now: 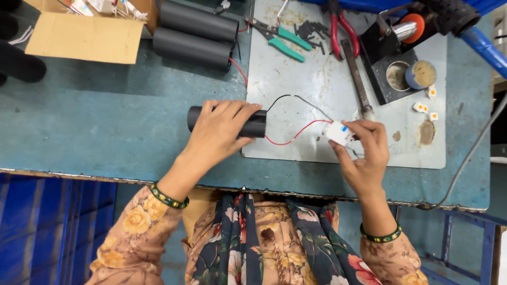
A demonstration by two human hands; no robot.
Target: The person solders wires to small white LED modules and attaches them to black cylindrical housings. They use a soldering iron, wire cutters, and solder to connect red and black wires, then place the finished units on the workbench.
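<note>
While the left hand [222, 129] lay clenched over a black cylinder [252, 124] near the front edge of the desk [105, 121], the right hand [364, 153] pinched a small white connector block [338, 132] between thumb and fingertips, just above the pale work mat [327, 84]. Red wire [296, 134] and black wire [288, 97] ran slack from the cylinder's right end to the block.

Cylinder looked rigid, smooth-sleeved, probably fairly heavy for its size; likely to roll, so a full wrap round the middle suited it. Wires thin and soft, their joints judged the weak point; better not to pull on them. Block light, hard plastic, best held by its sides.

Two more black cylinders [195, 31] lay toward the back edge beside a cardboard box [84, 37]. Green-handled pliers [282, 39] and red-handled pliers [343, 31] rested at the mat's back edge.
</note>
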